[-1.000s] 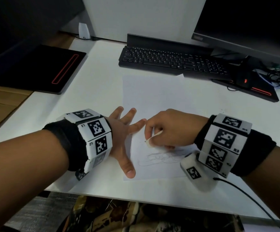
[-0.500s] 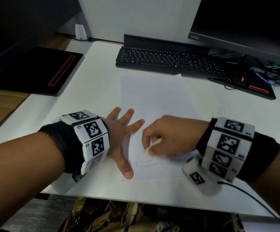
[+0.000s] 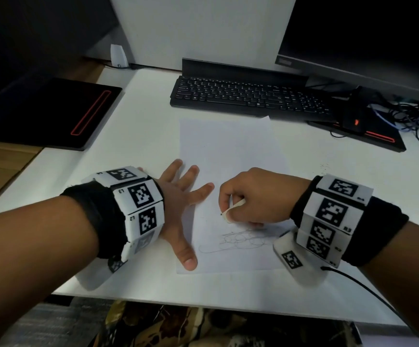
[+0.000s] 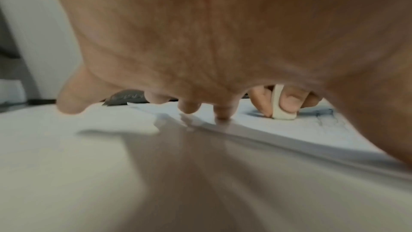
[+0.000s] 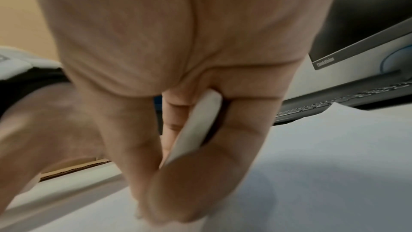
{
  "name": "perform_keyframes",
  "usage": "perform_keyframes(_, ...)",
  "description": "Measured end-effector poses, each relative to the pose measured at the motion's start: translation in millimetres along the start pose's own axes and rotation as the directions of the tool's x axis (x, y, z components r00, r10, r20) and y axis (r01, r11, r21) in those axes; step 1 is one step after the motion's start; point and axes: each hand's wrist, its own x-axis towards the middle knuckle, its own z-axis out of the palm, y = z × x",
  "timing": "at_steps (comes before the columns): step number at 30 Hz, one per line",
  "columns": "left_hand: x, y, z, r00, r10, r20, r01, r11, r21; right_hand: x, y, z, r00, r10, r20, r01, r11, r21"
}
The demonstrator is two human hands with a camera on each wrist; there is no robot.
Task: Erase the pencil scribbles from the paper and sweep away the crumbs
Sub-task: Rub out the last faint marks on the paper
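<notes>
White worktop fills the head view, with a black keyboard beyond the hands and a sheet of paper lying between them. On the near part of the sheet the pencil scribbles sit just below the right hand, whose grip is closed on a thin white eraser, its lower tip at or very near the paper just above the marks. The left hand lies flat with fingers spread wide, holding nothing, its thumb and forefinger on the sheet's left margin. The risk, as I judge it, is a crease or tear: only that one edge is pinned, so a hard stroke away from the flat hand could buckle the paper, and graphite may smear. From the left wrist, the left fingertips press the edge of the paper, and beyond them the eraser stands nearly upright, its bottom end on the sheet, pinched between the far hand's finger and thumb. From the right wrist, the eraser is wedged between thumb and curled fingers; it looks thin, so heavy pressure could bend or snap it. Dark specks, perhaps crumbs, lie on the worktop right of the sheet, still unswept.
</notes>
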Motion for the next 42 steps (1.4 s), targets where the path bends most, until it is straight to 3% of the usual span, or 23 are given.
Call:
perform_keyframes(5, 7, 19, -8, 0.995, 0.073, -0.065, -0.073, 0.997, -0.007, -2, -3, -1, 0.997, 0.025, -0.069, -0.027, 0.999, -0.032)
perform_keyframes(10, 11, 20, -6, 0.995, 0.090, -0.050, -0.091, 0.996, -0.010, -13, -15, 18, 0.989, -0.144, -0.034, 0.141, 0.987, -0.081)
perform_keyframes(15, 11, 18, -3, 0.990, 0.107, -0.092, -0.109, 0.994, -0.011, -4, -5, 6, 0.991, -0.087, -0.101, 0.077, 0.992, -0.098)
perform_keyframes(19, 13, 19, -3, 0.991, 0.107, -0.085, -0.109, 0.994, -0.021, -8, -15, 17, 0.980, -0.198, 0.005, 0.197, 0.975, -0.103)
perform_keyframes(23, 11, 20, -4, 0.993, 0.095, -0.075, -0.100, 0.993, -0.057, -2, -3, 1, 0.995, -0.079, -0.053, 0.072, 0.991, -0.113)
perform_keyframes(27, 11, 21, -6, 0.994, 0.094, -0.061, -0.096, 0.995, -0.038, -9, -13, 15, 0.979, -0.199, 0.050, 0.203, 0.973, -0.109)
perform_keyframes(32, 10, 20, -4, 0.993, 0.091, -0.078, -0.096, 0.994, -0.054, -5, 0, 2, 0.992, -0.113, -0.056, 0.106, 0.988, -0.112)
perform_keyframes(36, 10, 21, -5, 0.994, 0.085, -0.068, -0.087, 0.996, -0.027, -8, -5, 9, 0.986, -0.163, 0.035, 0.166, 0.977, -0.136)
perform_keyframes(39, 9, 21, -5, 0.995, 0.074, -0.067, -0.076, 0.997, -0.033, -6, 4, -1, 0.993, -0.092, -0.067, 0.084, 0.989, -0.121)
perform_keyframes(42, 8, 21, -5, 0.995, 0.075, -0.066, -0.077, 0.997, -0.023, -12, -1, 7, 0.988, -0.157, -0.001, 0.155, 0.980, -0.124)
